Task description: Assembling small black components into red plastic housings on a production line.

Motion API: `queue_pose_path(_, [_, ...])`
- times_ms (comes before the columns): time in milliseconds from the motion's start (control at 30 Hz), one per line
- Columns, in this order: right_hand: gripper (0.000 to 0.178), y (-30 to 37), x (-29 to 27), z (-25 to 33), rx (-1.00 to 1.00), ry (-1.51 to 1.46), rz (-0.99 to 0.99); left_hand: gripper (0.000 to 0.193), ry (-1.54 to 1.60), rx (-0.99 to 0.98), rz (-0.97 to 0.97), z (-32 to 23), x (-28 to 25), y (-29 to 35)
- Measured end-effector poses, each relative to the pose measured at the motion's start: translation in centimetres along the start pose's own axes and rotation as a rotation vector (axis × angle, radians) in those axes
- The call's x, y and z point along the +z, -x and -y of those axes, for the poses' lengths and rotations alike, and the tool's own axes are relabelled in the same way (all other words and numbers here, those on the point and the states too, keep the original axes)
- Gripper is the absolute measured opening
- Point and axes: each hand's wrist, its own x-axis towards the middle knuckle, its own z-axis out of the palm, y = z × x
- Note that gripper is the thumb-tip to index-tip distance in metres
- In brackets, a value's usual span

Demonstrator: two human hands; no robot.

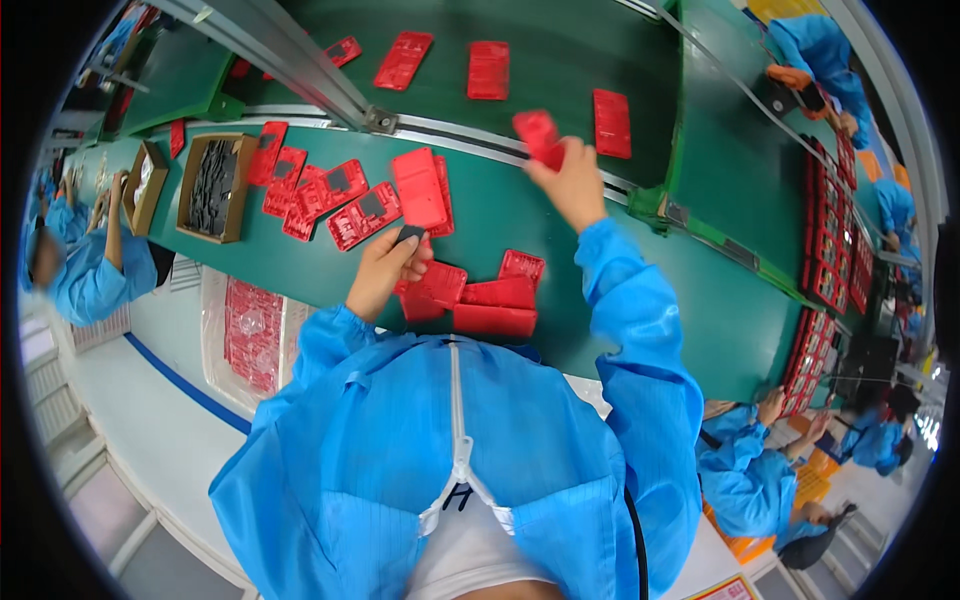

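My right hand (572, 187) is closed on a red plastic casing (538, 136), smeared by motion, over the metal rail at the conveyor's near edge. Lower and to the left, my left hand (385, 268) pinches a small black rectangular piece (410, 234). Just beyond that hand, a smooth red casing (418, 188) overlaps another one. Several red casings with dark patches, such as this one (364, 216), lie spread to the left. Close to my body, more red casings (495, 318) are heaped on the green table.
A cardboard box (240, 190) of black pieces stands at the left. Past the metal rail (460, 138), red casings (488, 70) lie on the dark green conveyor (560, 60). A slanted metal post (290, 60) rises at the rail. Co-workers in blue (95, 265) sit on both sides.
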Motion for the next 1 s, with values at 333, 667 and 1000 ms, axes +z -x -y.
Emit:
queue_pose_path(333, [0.065,-4.2,2.6,2.6,0.154,0.197,-0.05,0.021,-0.128,0.225,-0.21,-1.9,-5.0,-2.7])
queue_pose_path(667, [0.064,-3.3,4.2,4.4,0.119,0.283,-0.049,0.028,-1.017,0.313,-0.635,-2.4,-17.4,-7.3])
queue_pose_path(1000, [0.021,0.3,8.0,15.4,-0.829,0.25,0.419,0.027,-0.647,0.288,-0.537,-1.8,-18.3,-8.7])
